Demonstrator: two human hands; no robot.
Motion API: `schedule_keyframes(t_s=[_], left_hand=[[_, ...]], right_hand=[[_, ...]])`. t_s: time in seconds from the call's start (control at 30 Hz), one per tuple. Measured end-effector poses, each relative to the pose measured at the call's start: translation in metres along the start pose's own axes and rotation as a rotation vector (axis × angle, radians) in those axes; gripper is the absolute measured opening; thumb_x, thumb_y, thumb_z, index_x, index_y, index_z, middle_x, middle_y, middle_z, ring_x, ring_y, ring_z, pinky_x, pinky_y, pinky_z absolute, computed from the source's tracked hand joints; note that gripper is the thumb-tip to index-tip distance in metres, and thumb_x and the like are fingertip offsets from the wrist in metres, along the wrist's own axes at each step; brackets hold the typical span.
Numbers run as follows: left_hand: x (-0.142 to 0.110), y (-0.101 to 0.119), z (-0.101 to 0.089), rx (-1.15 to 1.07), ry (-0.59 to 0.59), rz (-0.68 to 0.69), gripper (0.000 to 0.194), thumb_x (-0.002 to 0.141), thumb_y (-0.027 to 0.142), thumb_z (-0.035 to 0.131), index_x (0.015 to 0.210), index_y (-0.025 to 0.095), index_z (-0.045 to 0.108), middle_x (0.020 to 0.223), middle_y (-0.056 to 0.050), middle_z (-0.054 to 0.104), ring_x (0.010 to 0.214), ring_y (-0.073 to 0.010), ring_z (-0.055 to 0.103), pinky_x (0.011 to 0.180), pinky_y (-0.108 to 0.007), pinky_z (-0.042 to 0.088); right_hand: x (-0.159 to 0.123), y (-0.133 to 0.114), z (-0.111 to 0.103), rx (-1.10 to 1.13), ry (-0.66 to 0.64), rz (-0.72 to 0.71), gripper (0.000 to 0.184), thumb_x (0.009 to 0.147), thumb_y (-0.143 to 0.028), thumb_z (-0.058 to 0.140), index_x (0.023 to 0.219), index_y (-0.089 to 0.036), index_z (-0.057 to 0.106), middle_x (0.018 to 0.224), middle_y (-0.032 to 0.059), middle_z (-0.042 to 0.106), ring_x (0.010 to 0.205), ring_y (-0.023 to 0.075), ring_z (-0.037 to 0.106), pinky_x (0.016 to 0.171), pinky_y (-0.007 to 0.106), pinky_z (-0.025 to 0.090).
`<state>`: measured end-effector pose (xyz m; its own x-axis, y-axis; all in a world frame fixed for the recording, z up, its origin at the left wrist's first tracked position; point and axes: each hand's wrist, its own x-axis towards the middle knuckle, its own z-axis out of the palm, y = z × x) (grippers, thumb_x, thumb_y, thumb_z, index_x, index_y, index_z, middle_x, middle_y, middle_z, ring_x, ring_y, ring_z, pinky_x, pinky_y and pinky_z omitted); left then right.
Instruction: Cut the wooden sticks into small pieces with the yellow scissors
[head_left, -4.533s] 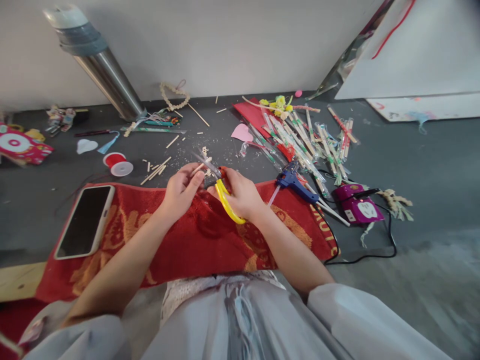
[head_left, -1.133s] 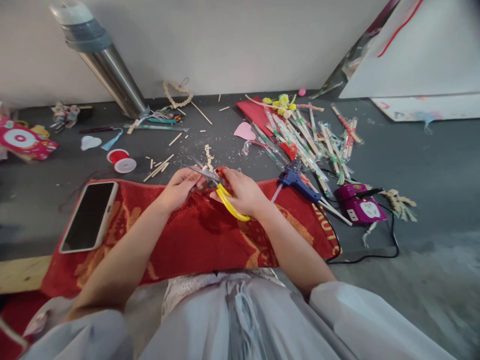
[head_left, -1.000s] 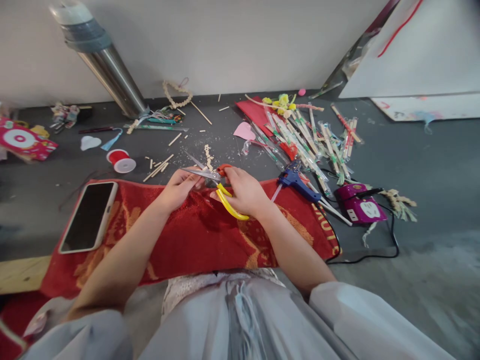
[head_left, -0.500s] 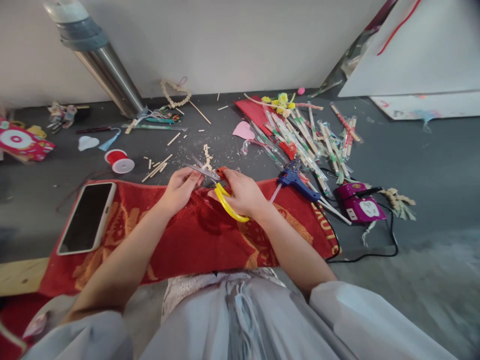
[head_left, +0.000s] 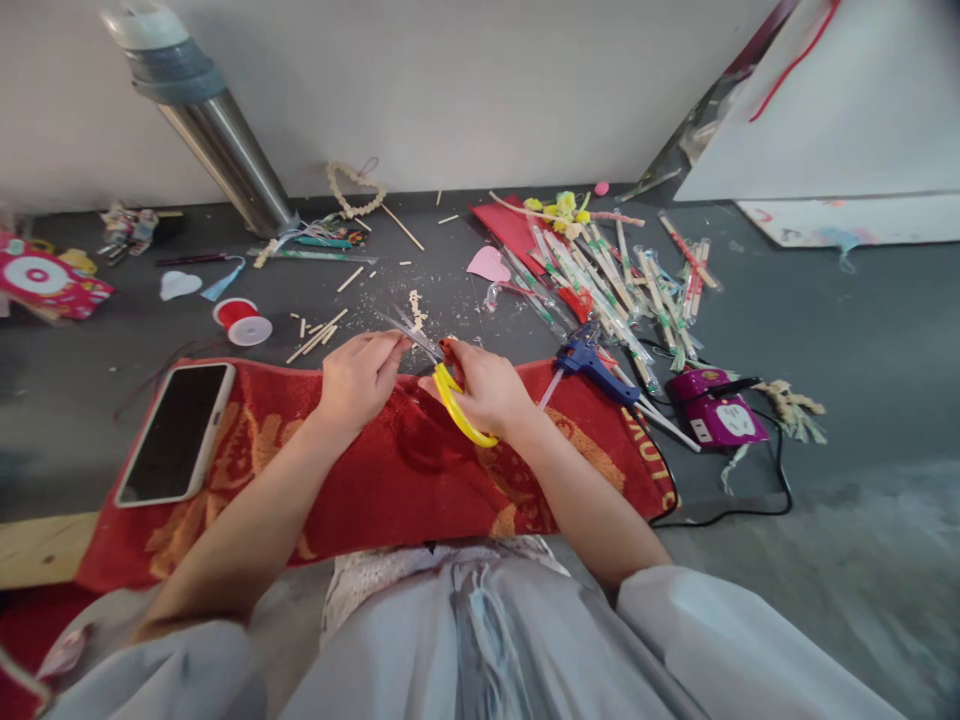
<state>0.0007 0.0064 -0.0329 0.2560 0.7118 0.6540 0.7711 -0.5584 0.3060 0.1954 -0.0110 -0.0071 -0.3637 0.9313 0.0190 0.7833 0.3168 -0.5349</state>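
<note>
In my right hand [head_left: 491, 388] is a pair of yellow-handled scissors [head_left: 456, 408], its blades pointing away to the left and slightly parted. My left hand [head_left: 361, 378] is closed, fingertips pinched together beside the blades; whatever they hold is too small to make out. Just beyond the blades a short chain of pale wooden bits [head_left: 417, 310] lies on the dark table among crumbs. Beneath both hands spreads a red towel [head_left: 420, 480] with an orange pattern.
Left lie a phone [head_left: 177, 434], a red ribbon spool [head_left: 243, 322] and cut sticks [head_left: 319, 335]. A steel thermos [head_left: 229, 150] stands behind. To the right are wrapped sticks [head_left: 592, 270], a blue glue gun [head_left: 596, 368] and a purple power socket [head_left: 716, 408] with a black cord.
My left hand has turned, its back now showing more, and its fingertips have shifted slightly right along the blades. The right hand still holds the scissors in nearly the same place.
</note>
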Motion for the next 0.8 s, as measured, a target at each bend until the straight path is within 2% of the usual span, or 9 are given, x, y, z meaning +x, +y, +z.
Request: schedule_keyframes(t_s=[0.2,0.33,0.47,0.6,0.8], left_hand=[[0.000,0.002,0.001,-0.088,0.022,-0.012,0.034,0.098,0.034,0.042,0.077,0.018,0.063,0.074,-0.004,0.069,0.067,-0.0130,0.063,0.062,-0.023,0.044],[0.003,0.006,-0.002,-0.145,-0.031,-0.079,0.039,0.098,0.034,0.042,0.065,0.018,0.056,0.062,0.000,0.059,0.056,-0.0102,0.054,0.054,-0.022,0.038],[0.005,0.014,-0.007,-0.252,-0.055,-0.143,0.037,0.098,0.035,0.043,0.071,0.017,0.060,0.062,0.001,0.059,0.055,-0.0096,0.051,0.053,-0.022,0.038],[0.004,0.023,-0.007,-0.320,-0.016,-0.216,0.042,0.099,0.041,0.040,0.072,0.017,0.061,0.064,0.000,0.059,0.058,-0.0105,0.053,0.056,-0.022,0.040],[0.000,0.028,-0.003,-0.217,0.082,-0.225,0.045,0.098,0.042,0.041,0.069,0.016,0.062,0.058,-0.001,0.059,0.050,-0.0105,0.050,0.049,-0.023,0.037]], right_hand=[[0.002,0.007,0.009,0.048,0.073,-0.074,0.059,0.089,-0.061,0.052,0.120,-0.010,0.052,0.101,0.0142,0.068,0.094,0.0255,0.066,0.080,0.035,0.047],[0.004,0.013,0.015,0.089,0.151,-0.161,0.067,0.088,-0.066,0.048,0.121,-0.008,0.049,0.107,0.0174,0.065,0.102,0.0271,0.063,0.087,0.039,0.048],[0.003,0.016,0.016,0.097,0.178,-0.231,0.073,0.086,-0.073,0.044,0.119,-0.008,0.048,0.114,0.0205,0.061,0.106,0.0287,0.060,0.094,0.043,0.047],[0.003,0.015,0.019,0.094,0.206,-0.239,0.073,0.085,-0.076,0.040,0.116,-0.011,0.048,0.112,0.0202,0.060,0.104,0.0290,0.058,0.095,0.044,0.046],[0.003,0.013,0.029,0.124,0.275,-0.250,0.073,0.084,-0.077,0.040,0.113,-0.010,0.047,0.109,0.0209,0.059,0.102,0.0307,0.056,0.093,0.048,0.047]])
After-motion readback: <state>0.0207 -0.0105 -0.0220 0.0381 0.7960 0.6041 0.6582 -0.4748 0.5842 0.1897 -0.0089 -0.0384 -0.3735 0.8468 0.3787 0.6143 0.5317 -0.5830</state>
